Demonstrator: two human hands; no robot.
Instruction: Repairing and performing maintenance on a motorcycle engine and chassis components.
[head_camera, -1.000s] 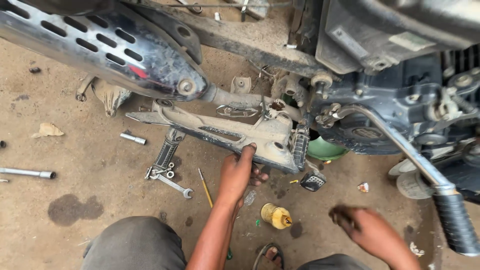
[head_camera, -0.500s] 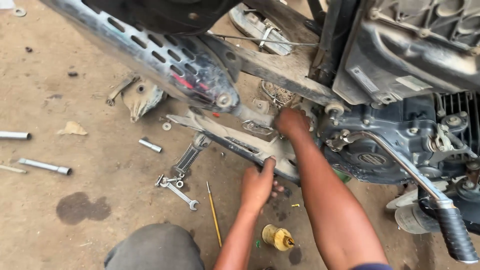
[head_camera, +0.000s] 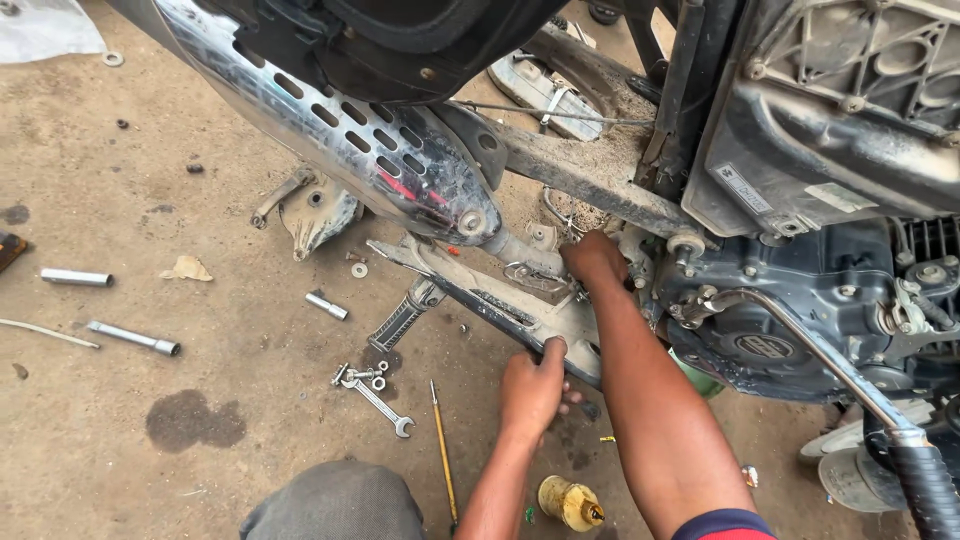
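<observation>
Left hand grips the lower edge of the grey footrest bracket; right hand, at one o'clock from it, reaches behind the bracket, grip hidden.

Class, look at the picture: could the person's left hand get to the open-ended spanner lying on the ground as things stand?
Probably yes. The left hand grips the edge of the metal bracket, and the spanner lies on bare ground to its left with nothing between; the hand would have to let go first.
</observation>
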